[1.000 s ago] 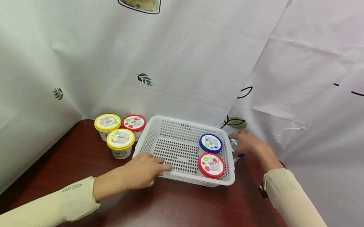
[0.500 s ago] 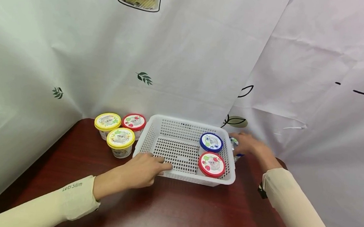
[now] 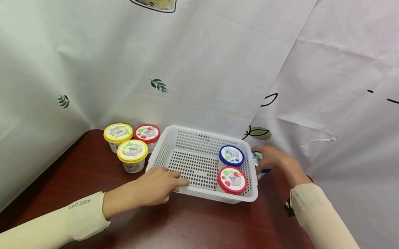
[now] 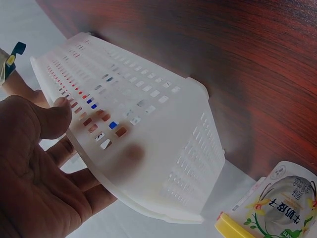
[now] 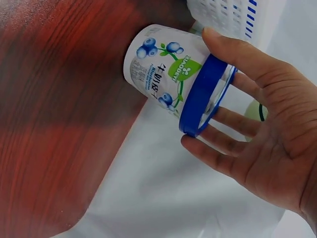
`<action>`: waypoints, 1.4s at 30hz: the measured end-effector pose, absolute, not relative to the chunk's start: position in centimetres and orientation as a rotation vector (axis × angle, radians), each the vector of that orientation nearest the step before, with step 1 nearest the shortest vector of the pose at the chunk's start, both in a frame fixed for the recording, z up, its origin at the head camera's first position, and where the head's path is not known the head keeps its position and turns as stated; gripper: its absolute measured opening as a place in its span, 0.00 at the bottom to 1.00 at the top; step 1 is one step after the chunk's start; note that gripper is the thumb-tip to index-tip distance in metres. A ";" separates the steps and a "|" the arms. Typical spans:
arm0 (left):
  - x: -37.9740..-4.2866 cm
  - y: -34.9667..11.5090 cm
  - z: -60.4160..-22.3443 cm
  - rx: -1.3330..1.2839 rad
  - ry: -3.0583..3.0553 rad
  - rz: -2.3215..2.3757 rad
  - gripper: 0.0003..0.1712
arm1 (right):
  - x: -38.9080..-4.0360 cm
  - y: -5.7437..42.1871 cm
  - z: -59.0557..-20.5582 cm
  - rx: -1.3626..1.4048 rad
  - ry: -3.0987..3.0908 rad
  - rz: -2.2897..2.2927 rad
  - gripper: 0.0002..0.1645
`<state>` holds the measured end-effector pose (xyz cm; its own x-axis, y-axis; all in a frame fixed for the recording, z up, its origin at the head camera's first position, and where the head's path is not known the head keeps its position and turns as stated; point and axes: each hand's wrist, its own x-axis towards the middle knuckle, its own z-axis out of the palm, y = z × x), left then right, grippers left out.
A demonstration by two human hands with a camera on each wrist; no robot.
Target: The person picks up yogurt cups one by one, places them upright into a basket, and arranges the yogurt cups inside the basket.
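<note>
My left hand holds the near left rim of a white plastic basket. In the left wrist view the thumb lies outside the basket wall and the fingers reach over the rim. To the right of the basket, my right hand grips a blue-lidded tub with blueberry pictures by its lid, thumb on one side and fingers on the other. The tub's base stands on the table. Inside the basket, at its right end, sit another blue-lidded tub and a red-lidded tub.
Left of the basket stand two yellow-lidded tubs and a red-lidded tub, close together on the dark red table. A white printed cloth hangs behind the table and at both sides.
The right hand stays at the blue-lidded tub, with only a slight shift. The left hand and the basket keep their places.
</note>
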<state>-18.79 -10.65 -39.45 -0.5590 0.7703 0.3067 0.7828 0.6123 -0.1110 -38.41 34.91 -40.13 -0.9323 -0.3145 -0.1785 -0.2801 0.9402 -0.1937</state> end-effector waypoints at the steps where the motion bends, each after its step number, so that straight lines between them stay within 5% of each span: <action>1: -18.8 -10.7 -39.4 -1.253 -2.516 -0.057 0.13 | -38.4 35.0 -40.1 -0.446 2.885 -0.238 0.70; 18: -18.6 -10.6 -39.3 -1.242 -2.505 -0.054 0.13 | -31.5 31.5 -32.2 -0.341 2.779 -0.199 0.62; 26: -18.7 -10.5 -39.3 -1.250 -2.496 -0.048 0.14 | -33.3 33.9 -32.5 -0.453 2.847 -0.144 0.62; 42: -18.7 -10.4 -39.3 -1.246 -2.503 -0.053 0.13 | -30.7 33.1 -27.4 -0.404 2.873 -0.178 0.61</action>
<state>-18.65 -10.44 -39.26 -0.5560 0.7676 0.3189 0.7804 0.6141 -0.1176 -30.73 33.11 -27.39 -0.9345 -0.2854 -0.2127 -0.2570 0.9544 -0.1517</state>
